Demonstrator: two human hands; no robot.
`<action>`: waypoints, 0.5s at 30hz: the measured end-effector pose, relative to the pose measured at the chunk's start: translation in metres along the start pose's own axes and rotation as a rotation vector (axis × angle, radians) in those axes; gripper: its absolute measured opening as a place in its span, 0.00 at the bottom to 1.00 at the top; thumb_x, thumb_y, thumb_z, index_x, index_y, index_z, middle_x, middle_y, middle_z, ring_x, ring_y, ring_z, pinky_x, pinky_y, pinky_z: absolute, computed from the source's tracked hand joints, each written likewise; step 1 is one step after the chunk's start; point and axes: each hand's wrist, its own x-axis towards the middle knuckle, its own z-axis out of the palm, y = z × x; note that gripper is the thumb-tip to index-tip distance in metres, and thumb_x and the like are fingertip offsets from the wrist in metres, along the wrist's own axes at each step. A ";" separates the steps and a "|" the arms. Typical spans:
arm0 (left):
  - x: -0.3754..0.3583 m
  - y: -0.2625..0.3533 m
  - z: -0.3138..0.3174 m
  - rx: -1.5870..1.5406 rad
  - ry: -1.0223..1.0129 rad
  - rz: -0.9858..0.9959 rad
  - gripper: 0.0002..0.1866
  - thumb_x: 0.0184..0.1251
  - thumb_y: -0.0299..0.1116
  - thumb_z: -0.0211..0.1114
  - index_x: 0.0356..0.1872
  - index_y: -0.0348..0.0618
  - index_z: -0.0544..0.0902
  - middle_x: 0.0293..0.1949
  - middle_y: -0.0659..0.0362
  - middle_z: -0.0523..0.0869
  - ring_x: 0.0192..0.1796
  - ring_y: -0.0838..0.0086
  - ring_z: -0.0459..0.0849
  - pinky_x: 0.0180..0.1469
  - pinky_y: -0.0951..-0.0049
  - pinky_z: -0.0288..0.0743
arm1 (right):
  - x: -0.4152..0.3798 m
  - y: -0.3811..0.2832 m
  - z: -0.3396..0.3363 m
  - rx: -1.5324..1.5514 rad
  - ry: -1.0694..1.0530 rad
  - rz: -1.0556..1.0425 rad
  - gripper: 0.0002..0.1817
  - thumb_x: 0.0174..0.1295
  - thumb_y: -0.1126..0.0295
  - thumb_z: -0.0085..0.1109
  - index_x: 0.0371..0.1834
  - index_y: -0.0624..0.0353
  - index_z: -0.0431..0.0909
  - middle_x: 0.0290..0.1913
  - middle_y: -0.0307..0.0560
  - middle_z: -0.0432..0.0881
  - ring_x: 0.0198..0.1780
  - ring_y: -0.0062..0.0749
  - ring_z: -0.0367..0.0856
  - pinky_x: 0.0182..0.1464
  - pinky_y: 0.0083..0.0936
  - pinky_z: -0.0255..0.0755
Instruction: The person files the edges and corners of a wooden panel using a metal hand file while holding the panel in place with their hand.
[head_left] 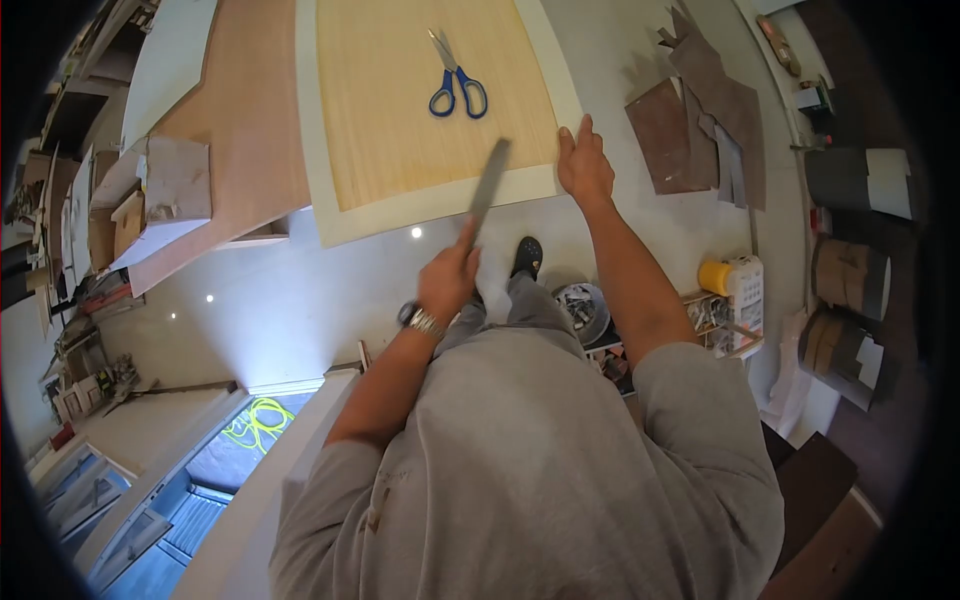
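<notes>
A long, flat, grey metal file (489, 180) is gripped at its lower end by the closed left hand (447, 282) (a metal watch is worn on that wrist). The blade appears dull and slightly blurred, so its surface texture cannot be told. Its long axis runs up and slightly rightward, with the tip pointed over the near edge of the pale wood-veneer sheet on its cream board (432, 95). The right hand (584, 163) is laid flat on the board's near right corner, fingers spread. Blue-handled scissors (455, 82) are seen lying on the veneer farther away.
</notes>
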 end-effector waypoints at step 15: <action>-0.004 -0.001 -0.033 -0.016 -0.005 -0.026 0.32 0.73 0.42 0.64 0.76 0.53 0.66 0.31 0.51 0.86 0.32 0.55 0.86 0.35 0.57 0.80 | -0.004 0.004 0.010 -0.032 0.169 -0.082 0.36 0.76 0.46 0.42 0.80 0.55 0.54 0.75 0.55 0.65 0.72 0.51 0.68 0.69 0.55 0.65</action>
